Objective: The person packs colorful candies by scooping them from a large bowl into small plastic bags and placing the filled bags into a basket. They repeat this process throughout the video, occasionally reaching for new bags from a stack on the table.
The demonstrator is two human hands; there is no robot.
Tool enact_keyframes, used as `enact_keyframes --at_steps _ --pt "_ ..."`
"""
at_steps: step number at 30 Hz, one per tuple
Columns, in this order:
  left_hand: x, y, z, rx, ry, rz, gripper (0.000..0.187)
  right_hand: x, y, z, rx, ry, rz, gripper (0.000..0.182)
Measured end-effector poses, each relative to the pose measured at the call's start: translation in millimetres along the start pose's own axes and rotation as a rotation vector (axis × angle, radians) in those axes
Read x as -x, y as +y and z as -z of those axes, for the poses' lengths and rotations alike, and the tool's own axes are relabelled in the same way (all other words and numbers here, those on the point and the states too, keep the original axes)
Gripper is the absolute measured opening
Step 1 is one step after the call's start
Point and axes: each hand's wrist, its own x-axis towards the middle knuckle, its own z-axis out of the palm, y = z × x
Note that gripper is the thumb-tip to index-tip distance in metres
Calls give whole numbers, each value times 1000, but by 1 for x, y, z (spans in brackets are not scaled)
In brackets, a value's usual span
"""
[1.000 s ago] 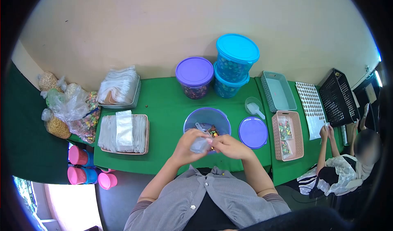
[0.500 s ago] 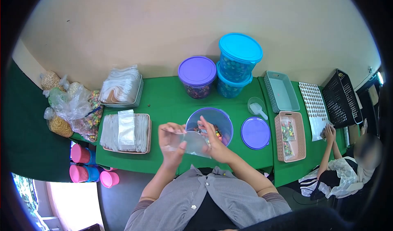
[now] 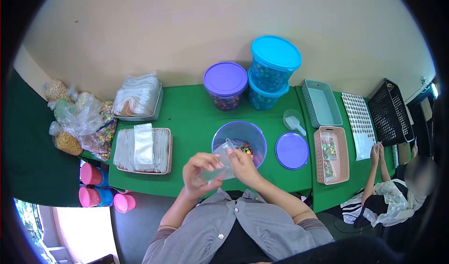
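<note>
A clear plastic bag (image 3: 226,166) is stretched between my two hands in front of my chest. My left hand (image 3: 202,171) is closed on its left part, fingers curled over the film. On the other side, my right hand (image 3: 243,165) pinches the bag between thumb and fingers. Just beyond them stands an open purple tub (image 3: 256,129) with small colorful pieces (image 3: 246,148) at the bottom. My hands and the bag hide the tub's near rim. No contents can be made out in the bag.
Left are baskets of flat bags (image 3: 122,149) and filled sacks (image 3: 96,128). Lidded tubs, one purple (image 3: 225,80) and blue ones (image 3: 273,60), stand behind. Rightward lie a purple lid (image 3: 292,151), a scoop (image 3: 294,123) and a pink basket (image 3: 343,168) with packets. A co-worker (image 3: 388,194) sits far right.
My hands have drawn closer together and slightly nearer to me. The right fingers, spread before, are now closed on the bag. The co-worker's hands have lifted off the sheet a little.
</note>
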Motion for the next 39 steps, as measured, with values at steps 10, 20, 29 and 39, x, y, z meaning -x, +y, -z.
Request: enact_keyframes --at_steps 10,20,29,39 --pt "2 -60 56 -523 96 604 44 -91 79 23 931 -481 155 29" --pt "49 -117 27 -522 22 819 59 -124 162 18 1482 -851 122 28" --pt "41 -110 12 -422 14 826 63 -90 159 51 1224 -576 374 20" --pt "23 -64 -7 -423 -163 696 58 -52 142 52 1004 -842 186 23"
